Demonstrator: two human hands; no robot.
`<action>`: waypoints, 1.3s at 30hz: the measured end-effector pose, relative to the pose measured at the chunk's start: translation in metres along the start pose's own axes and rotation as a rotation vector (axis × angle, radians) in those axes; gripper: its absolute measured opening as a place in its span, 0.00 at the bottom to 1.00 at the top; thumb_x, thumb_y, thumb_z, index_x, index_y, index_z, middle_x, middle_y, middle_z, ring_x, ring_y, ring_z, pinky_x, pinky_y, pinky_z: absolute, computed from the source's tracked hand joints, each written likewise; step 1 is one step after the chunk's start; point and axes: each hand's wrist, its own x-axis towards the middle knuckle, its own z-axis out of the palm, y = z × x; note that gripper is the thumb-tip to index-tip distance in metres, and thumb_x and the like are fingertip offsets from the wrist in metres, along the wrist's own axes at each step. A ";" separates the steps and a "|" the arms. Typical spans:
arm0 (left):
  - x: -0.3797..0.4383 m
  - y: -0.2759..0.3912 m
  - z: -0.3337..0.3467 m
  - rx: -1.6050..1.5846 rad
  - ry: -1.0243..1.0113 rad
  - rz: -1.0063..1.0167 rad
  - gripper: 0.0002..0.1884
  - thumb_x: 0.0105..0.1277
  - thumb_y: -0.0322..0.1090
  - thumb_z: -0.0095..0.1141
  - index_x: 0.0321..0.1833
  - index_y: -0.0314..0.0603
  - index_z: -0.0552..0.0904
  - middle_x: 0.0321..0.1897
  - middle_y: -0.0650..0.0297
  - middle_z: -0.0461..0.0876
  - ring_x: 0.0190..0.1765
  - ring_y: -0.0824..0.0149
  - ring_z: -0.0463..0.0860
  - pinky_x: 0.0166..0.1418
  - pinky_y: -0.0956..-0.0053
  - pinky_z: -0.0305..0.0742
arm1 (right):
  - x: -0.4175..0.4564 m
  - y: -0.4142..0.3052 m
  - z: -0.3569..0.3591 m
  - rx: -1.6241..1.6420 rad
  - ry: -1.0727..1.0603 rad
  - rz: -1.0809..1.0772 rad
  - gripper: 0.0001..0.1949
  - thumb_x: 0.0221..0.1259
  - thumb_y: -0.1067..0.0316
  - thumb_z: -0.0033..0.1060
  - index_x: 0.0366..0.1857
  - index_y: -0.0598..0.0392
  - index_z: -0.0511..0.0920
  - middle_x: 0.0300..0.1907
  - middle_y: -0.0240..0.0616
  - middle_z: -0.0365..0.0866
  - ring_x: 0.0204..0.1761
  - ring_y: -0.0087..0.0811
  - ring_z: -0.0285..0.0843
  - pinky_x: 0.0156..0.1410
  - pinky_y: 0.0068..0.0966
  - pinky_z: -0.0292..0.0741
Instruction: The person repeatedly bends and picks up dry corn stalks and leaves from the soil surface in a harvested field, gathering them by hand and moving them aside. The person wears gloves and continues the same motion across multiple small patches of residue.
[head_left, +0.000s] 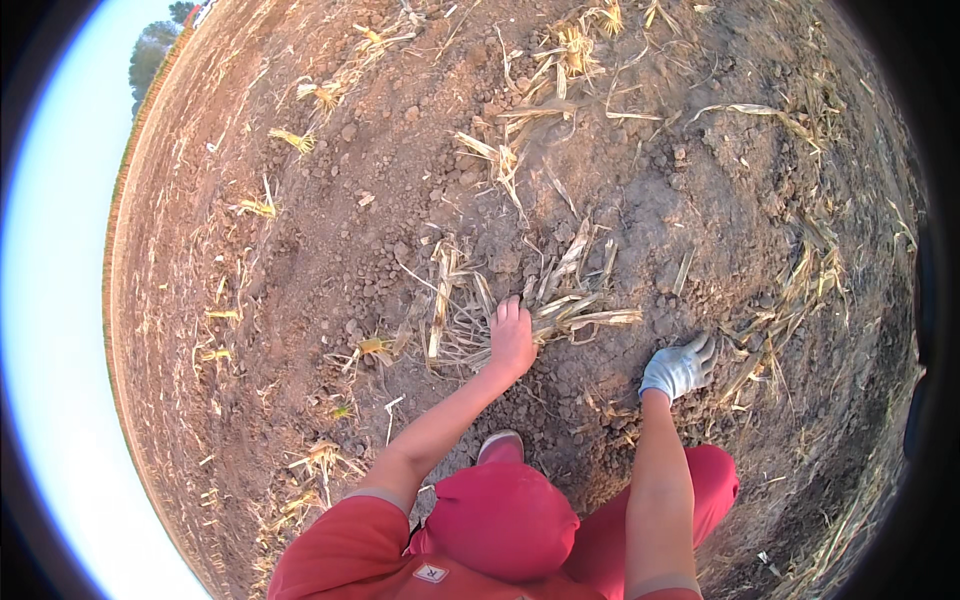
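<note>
My bare left hand (513, 339) rests on a heap of dry corn stalks and husks (461, 322) lying on the soil. Its fingertips bend down into the heap, and whether they grip any stalk is hidden. Some thicker dry leaves (574, 311) stick out of the heap to the right of this hand. Low over the ground at the right is my right hand (679, 367), in a pale work glove with its fingers apart. Nothing shows in it. Just beyond its fingertips lie more dry stalks (757, 352).
Cut corn stubble (373, 346) stands nearby, with further stubs (296, 140) in rows to the left. Cloddy brown soil (390, 255) surrounds me. Another stubble clump (574, 49) stands ahead. My boot (501, 447) and bent knee (502, 517) are close below the left hand.
</note>
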 end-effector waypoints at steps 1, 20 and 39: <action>-0.005 0.001 0.005 0.013 -0.011 -0.005 0.26 0.48 0.31 0.70 0.49 0.33 0.74 0.50 0.50 0.72 0.56 0.48 0.71 0.63 0.57 0.66 | 0.000 0.000 -0.001 0.005 -0.004 0.003 0.24 0.63 0.68 0.50 0.66 0.51 0.68 0.69 0.37 0.68 0.72 0.42 0.61 0.68 0.50 0.63; 0.064 0.091 -0.138 -1.384 -0.067 -0.272 0.18 0.60 0.20 0.57 0.54 0.34 0.74 0.36 0.66 0.79 0.32 0.75 0.76 0.35 0.76 0.74 | 0.001 -0.001 -0.004 0.018 -0.002 0.000 0.26 0.62 0.66 0.51 0.67 0.50 0.68 0.69 0.37 0.67 0.73 0.41 0.59 0.70 0.47 0.61; 0.116 0.074 0.043 -0.330 0.055 -0.408 0.33 0.56 0.34 0.69 0.59 0.28 0.65 0.52 0.41 0.74 0.56 0.42 0.77 0.57 0.54 0.76 | 0.001 -0.002 -0.014 0.037 -0.032 0.017 0.27 0.58 0.69 0.54 0.66 0.52 0.68 0.69 0.37 0.65 0.72 0.42 0.60 0.71 0.45 0.61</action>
